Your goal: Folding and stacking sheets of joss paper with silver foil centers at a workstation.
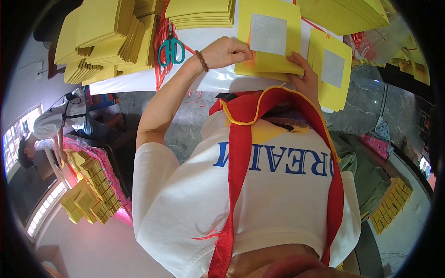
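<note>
My left hand [228,51], curled nearly into a fist, pinches the left edge of a stack of yellow paper sheets [269,39] between thumb and fingers. My right hand [307,76] grips the same stack at its lower right corner, fingers spread over the top sheet and thumb tucked beneath. The stack lies flat at the near edge of a white table [204,76], its top sheet bearing a silver foil square [268,34] at the centre. A beaded bracelet [201,60] circles my left wrist.

Just to the right of my right hand, a second yellow sheet [330,69] with its own foil square lies tilted, overhanging the table's edge. Left of my left hand, teal-handled scissors [170,50] rest on a tangle of red string [161,55]. Beyond them, tall uneven piles of yellow paper [104,39] crowd the table's left end; a neater pile [201,14] sits at the far edge and another large heap [345,16] fills the far right.

Below my hands, a red apron with yellow trim [241,153] hangs over my white T-shirt [185,199]. On the floor at far left, another person [46,129] bends beside a low pink tray of bundled yellow paper [92,185].
</note>
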### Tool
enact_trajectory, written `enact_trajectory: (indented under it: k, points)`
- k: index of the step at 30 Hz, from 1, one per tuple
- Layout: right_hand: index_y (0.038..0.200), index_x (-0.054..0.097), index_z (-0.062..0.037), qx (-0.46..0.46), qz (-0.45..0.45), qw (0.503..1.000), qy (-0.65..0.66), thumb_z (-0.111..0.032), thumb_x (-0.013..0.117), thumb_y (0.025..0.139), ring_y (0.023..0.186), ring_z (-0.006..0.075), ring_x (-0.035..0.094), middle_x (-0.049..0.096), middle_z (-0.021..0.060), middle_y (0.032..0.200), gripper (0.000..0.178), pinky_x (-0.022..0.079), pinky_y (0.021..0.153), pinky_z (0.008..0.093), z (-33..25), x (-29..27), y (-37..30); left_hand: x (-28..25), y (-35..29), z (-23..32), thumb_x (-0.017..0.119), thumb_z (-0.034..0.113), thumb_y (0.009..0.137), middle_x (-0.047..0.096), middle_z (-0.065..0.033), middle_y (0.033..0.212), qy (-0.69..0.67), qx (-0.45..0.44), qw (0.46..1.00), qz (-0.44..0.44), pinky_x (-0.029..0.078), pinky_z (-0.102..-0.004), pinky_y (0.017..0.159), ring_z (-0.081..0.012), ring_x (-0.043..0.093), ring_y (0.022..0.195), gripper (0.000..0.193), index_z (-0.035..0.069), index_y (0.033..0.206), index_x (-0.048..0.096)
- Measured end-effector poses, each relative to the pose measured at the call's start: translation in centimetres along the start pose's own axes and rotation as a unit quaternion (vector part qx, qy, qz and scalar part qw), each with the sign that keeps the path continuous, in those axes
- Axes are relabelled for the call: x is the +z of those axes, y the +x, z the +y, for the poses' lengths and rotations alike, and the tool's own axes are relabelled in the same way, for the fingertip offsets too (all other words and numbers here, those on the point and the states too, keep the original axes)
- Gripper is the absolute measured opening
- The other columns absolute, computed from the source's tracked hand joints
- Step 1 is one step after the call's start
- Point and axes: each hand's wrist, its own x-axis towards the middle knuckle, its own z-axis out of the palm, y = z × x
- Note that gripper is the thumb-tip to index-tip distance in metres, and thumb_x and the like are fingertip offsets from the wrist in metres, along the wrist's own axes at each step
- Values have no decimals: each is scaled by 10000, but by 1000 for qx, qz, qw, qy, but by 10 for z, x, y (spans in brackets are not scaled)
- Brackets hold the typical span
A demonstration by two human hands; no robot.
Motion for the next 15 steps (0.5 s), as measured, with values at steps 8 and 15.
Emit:
enact_trajectory:
  k: [8,15]
  points:
    - [1112,598,-68,56,40,998,10,-75,638,795,919,174,610,651,91,991,320,454,818,280,-1,0,14,16,-3,29,475,94,862,580,-126,901,260,114,957,55,486,-371,699,-314,569,787,292,108,1145,547]
    - [1095,608,-58,62,41,995,61,-129,648,807,844,124,586,661,76,943,300,458,777,263,3,2,14,11,-8,18,630,149,745,546,-110,1063,312,198,929,-26,445,-376,850,-280,508,1003,392,107,1126,553]
